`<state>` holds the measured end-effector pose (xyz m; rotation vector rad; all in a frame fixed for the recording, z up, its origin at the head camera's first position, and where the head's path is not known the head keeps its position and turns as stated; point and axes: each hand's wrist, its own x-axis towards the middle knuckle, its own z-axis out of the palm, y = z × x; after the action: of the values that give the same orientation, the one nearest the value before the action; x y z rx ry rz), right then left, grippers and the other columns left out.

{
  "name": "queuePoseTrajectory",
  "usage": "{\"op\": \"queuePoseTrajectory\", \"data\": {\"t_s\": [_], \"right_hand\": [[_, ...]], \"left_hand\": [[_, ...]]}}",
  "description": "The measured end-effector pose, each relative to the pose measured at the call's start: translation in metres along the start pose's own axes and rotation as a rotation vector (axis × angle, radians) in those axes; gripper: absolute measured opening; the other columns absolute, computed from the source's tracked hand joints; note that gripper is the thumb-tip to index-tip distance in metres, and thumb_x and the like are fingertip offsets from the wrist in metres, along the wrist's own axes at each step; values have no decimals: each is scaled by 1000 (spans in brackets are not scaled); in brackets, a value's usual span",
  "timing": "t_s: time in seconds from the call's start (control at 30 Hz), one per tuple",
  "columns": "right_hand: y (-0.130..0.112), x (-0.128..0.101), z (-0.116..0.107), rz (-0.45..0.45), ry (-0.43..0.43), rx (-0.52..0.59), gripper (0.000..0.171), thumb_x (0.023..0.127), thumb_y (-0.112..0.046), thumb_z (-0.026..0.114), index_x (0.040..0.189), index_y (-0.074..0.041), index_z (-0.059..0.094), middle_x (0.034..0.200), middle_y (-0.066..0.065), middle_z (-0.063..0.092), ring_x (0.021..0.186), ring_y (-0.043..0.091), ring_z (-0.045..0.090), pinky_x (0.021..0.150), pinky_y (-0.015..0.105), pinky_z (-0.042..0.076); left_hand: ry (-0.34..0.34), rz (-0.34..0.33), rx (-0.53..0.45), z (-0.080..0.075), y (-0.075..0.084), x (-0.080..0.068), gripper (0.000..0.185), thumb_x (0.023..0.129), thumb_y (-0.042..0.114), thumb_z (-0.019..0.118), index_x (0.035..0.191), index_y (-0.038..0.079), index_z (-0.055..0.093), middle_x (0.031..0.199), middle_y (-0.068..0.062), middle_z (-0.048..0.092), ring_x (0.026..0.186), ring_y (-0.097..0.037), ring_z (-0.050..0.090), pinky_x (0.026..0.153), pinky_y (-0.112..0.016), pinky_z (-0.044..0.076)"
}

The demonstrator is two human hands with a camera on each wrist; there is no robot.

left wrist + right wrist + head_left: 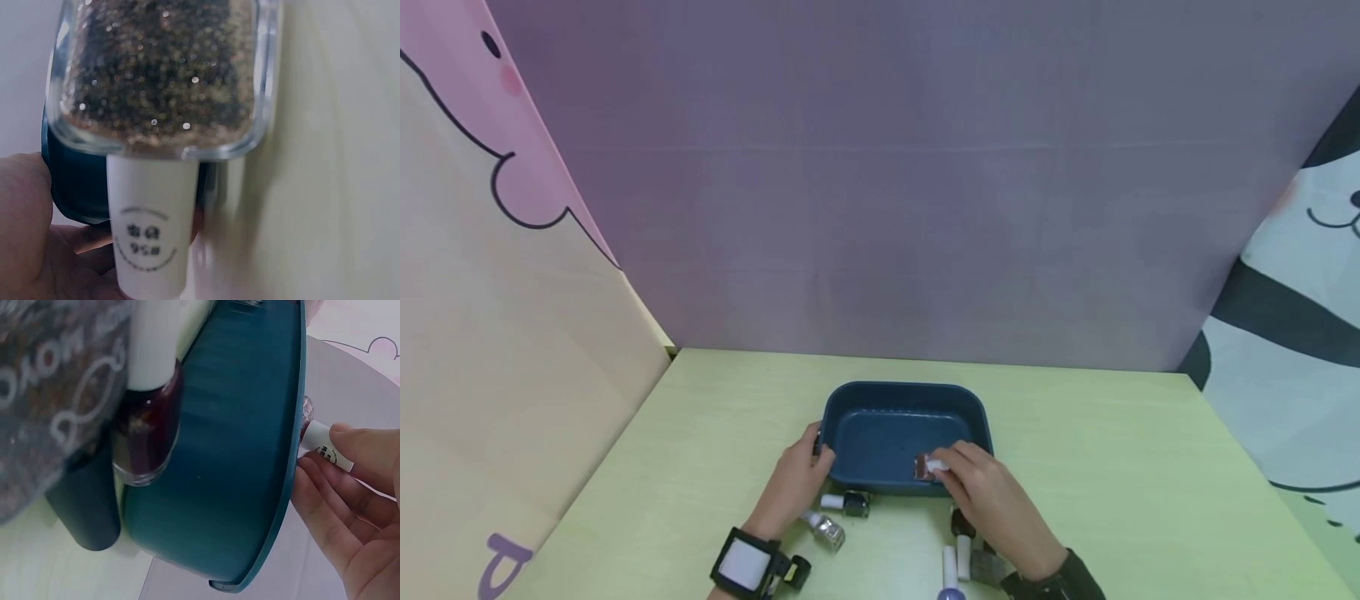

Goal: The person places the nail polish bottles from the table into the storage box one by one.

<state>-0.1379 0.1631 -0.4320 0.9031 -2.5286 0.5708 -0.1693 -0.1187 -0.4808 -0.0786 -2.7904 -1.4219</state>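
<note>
**Glass bottles going into the blue tub, one at a time**

Glass nail-polish bottles with white caps lie scattered on the pale green tabletop [1112, 467] at the near edge. Counting those I can make out from the head view: two near the left wrist, a glittery bottle [824, 528] and a dark bottle [850, 503]; on the right, a cluster partly under the right forearm, perhaps three or four, though I cannot separate them surely.

Beyond them, the left hand [795, 483] curls its fingers round the near left corner of the blue tub [850, 404], apparently steadying it. The right hand [992, 496] pinches one reddish glitter bottle [927, 467] by its white cap, held just over the tub's near rim; the right wrist view shows that bottle [320, 440] at the rim edge between fingertips [359, 447].

One tub, seemingly with nothing in it yet. My reading: loading is at its start, with this bottle about to be set inside. The next move would call for lowering it past the rim and letting go gently, since glass could knock or roll on the tub floor.
</note>
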Motion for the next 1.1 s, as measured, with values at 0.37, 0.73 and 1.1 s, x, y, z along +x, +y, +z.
{"op": "queuePoseTrajectory", "data": {"t_s": [0.37,0.73,1.1], "right_hand": [[-1,0,3,-11,-10,-18,17,87,-9,74,103,-11,71,88,-6,60,75,2,48,63,17,45],[-2,-1,7,-12,-49,-67,18,87,-8,73,105,-10,71,89,-5,59,78,5,52,65,18,47],[-3,-1,9,-15,-58,-78,15,89,-10,72,104,-11,71,87,-6,57,76,4,48,63,18,45]], "left_hand": [[9,17,14,0,1,-1,48,101,19,47,147,5,43,100,-6,63,71,-13,53,58,-28,42],[2,16,10,0,1,0,48,101,18,47,147,4,43,95,-6,62,68,-13,51,56,-28,41],[0,12,9,-1,1,-1,47,102,19,47,147,5,42,89,-4,60,67,-13,51,56,-28,41]]}}
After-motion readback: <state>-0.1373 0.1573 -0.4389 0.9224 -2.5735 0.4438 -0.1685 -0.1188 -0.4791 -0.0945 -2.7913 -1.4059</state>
